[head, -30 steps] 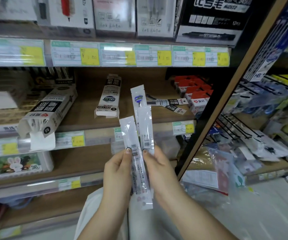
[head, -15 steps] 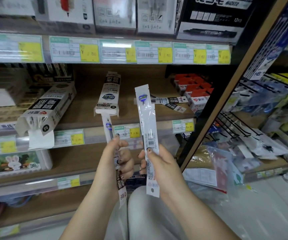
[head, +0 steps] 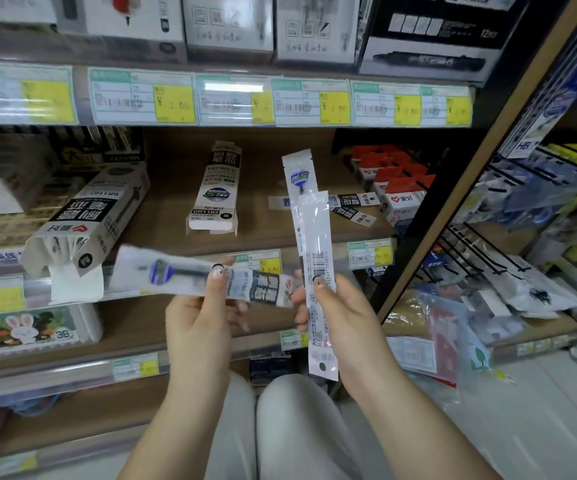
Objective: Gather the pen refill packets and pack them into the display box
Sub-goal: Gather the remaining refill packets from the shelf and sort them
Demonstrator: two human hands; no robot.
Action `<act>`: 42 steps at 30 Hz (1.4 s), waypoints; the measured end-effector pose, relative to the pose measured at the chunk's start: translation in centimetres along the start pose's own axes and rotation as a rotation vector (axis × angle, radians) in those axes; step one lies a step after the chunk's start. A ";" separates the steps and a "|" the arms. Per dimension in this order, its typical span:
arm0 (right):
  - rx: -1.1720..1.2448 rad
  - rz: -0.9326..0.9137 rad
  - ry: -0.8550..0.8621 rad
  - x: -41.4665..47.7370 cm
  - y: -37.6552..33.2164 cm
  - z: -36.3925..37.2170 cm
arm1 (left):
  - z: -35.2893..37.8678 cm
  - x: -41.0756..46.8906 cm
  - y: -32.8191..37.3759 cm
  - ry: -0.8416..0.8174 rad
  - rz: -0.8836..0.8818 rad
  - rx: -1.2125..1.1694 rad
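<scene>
My left hand [head: 198,323] pinches one clear pen refill packet [head: 190,275], which lies crosswise and blurred, tip to the left. My right hand [head: 335,317] holds upright refill packets [head: 311,237], two overlapping, in front of the middle shelf. An open grey-and-black display box [head: 82,220] lies on its side at the shelf's left, flap hanging down, packets showing inside. A second display box [head: 216,188] lies flat mid-shelf. More loose refill packets [head: 353,206] lie on the shelf behind my right hand.
Red-and-white boxes [head: 394,178] stand at the shelf's right. Price tags [head: 176,98] line the shelf edges. A bunny-print case [head: 30,329] sits on the lower shelf. A slanted wooden post [head: 453,209] separates hook racks and a pile of bagged goods [head: 453,323] on the right.
My left hand has swung its packet from upright to lying crosswise, pointing left. My right hand keeps its packets upright, and a second one now shows in front of the first.
</scene>
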State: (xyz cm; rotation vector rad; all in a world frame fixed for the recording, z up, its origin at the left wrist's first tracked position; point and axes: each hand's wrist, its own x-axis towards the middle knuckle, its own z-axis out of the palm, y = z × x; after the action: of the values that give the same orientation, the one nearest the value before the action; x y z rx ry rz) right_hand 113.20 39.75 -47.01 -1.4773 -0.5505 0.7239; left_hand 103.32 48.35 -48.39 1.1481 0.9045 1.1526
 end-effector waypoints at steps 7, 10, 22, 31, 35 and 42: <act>0.251 0.063 -0.024 -0.6 -0.2 1.4 | 1.4 -0.9 0.7 -0.035 -0.212 -0.311; 0.382 0.114 -0.101 -0.4 -0.4 2.4 | 2.0 -1.8 0.0 -0.120 -0.315 -0.369; 0.127 0.005 -0.044 3.3 -2.6 -1.9 | -4.3 1.4 -1.1 -0.776 -0.416 -0.507; -0.136 0.011 -0.278 3.2 -2.7 -1.0 | -2.3 0.5 -0.6 -0.668 -0.445 -0.012; -0.128 0.084 -0.283 3.4 -2.7 -2.4 | -2.5 1.0 -0.8 -0.441 -0.522 -0.154; -0.306 0.221 -0.628 2.9 -3.3 -4.6 | -2.6 2.4 0.1 -0.252 -0.418 -0.223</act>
State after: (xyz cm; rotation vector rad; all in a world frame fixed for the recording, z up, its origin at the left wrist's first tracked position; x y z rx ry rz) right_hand 118.86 38.86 -44.19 -1.5993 -1.0172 1.3424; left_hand 101.26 51.21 -48.73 0.8477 0.7535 0.7272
